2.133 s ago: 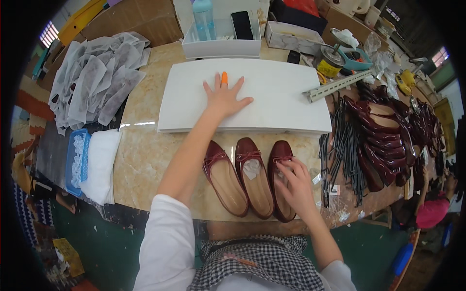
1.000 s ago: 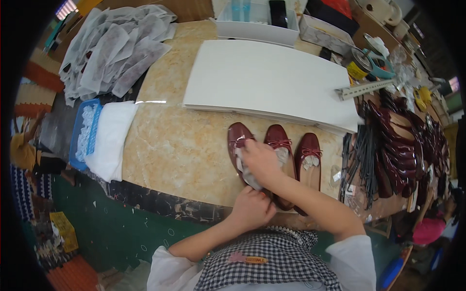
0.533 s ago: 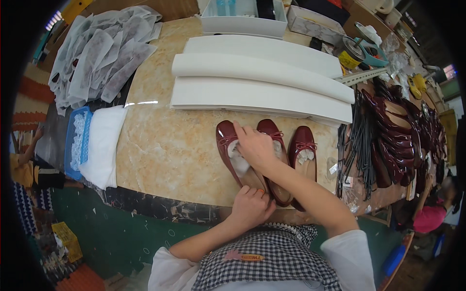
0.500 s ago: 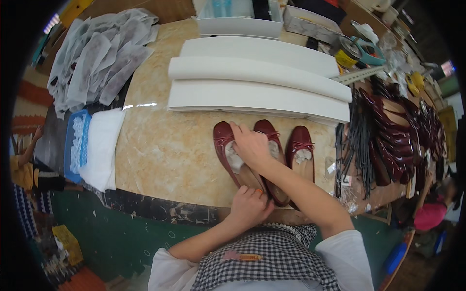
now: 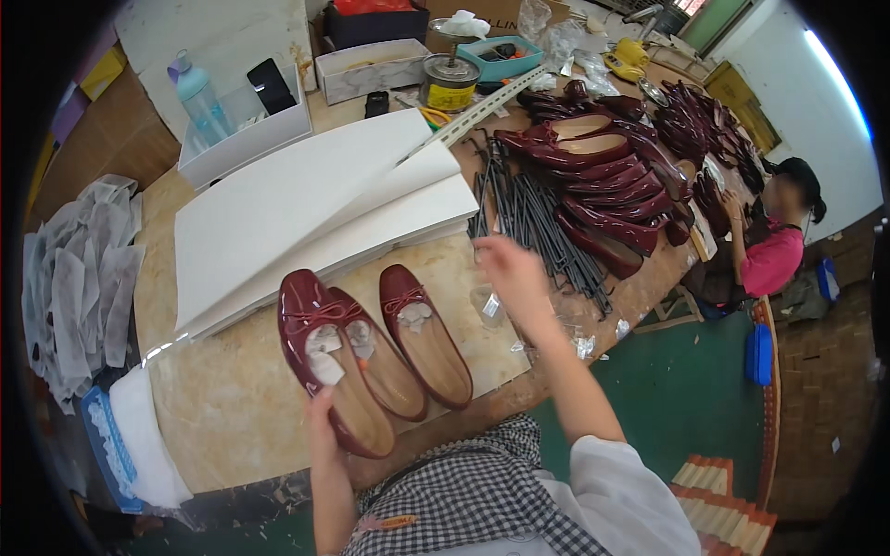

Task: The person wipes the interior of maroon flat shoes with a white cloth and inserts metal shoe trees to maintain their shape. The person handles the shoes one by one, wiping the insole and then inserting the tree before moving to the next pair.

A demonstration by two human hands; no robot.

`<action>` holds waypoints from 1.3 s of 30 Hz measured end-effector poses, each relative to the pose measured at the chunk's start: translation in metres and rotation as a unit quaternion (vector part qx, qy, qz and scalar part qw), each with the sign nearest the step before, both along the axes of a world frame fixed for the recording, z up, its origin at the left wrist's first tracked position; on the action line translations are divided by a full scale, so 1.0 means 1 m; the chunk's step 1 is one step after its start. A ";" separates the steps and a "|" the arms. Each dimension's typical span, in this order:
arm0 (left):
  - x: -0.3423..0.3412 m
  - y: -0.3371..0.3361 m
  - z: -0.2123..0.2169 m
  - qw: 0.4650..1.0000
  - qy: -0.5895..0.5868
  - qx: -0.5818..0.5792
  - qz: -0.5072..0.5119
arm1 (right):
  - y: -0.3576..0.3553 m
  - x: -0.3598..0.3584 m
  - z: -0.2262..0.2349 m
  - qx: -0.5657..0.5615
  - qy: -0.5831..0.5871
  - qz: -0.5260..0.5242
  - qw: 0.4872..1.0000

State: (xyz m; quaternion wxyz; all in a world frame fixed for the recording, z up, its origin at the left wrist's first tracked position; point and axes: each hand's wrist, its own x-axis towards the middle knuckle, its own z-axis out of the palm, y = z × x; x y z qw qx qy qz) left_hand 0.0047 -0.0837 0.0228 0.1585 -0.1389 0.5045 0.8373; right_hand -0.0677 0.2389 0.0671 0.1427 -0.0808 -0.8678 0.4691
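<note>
Three dark red flat shoes lie side by side near the table's front edge, each with white paper stuffed in the toe. My left hand (image 5: 322, 419) grips the heel end of the leftmost shoe (image 5: 320, 347). The middle shoe (image 5: 385, 366) and the right shoe (image 5: 428, 341) lie untouched beside it. My right hand (image 5: 508, 267) hovers above the table to the right of the shoes, blurred, fingers apart and holding nothing. It is close to some small clear plastic packets (image 5: 489, 306) and a bundle of dark metal rods (image 5: 538, 222).
A stack of large white sheets (image 5: 306, 208) lies behind the shoes. Beyond are a white box with a water bottle (image 5: 243, 130), a tin can (image 5: 450, 83) and a metal ruler (image 5: 482, 109). More dark red shoes (image 5: 612, 171) are piled at right, grey fabric bags (image 5: 74, 269) at left. Another person (image 5: 769, 246) sits at the table's right end.
My right hand has left the shoes and moved right toward the rods. My left hand stays at the leftmost shoe's heel. The view has swung to the right.
</note>
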 end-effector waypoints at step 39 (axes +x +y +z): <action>-0.028 0.015 0.012 0.985 0.131 -0.050 0.100 | -0.133 0.039 0.085 -0.030 -0.089 0.247 0.964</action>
